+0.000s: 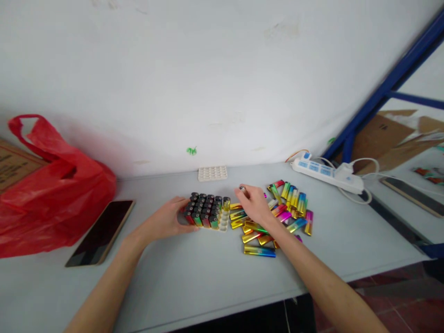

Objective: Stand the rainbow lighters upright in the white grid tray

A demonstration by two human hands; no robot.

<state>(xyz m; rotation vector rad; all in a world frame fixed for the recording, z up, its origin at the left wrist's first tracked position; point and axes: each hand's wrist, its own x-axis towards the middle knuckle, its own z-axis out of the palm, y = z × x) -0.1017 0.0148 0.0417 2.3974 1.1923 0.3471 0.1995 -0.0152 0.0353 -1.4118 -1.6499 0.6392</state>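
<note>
Rows of upright lighters [205, 208] with black tops stand in a white moulded tray [224, 223]; a few cups along its right side show bare. My left hand [169, 216] is closed around the left end of this block, thumb in front and fingers behind. To the right, my right hand [255, 202] is pinched on a lighter, of which only a small end [243, 189] shows above the fingers. Beneath and beside that hand lies a loose pile of shiny lighters [251, 237] in gold, blue, green, red and purple.
A second white tray [212, 173] lies against the wall. To the left are a phone [100, 233] and a red plastic bag [65, 185] beside a cardboard box [17, 164]. A white power strip [326, 175] with cables lies at the right, near a blue metal frame [385, 88].
</note>
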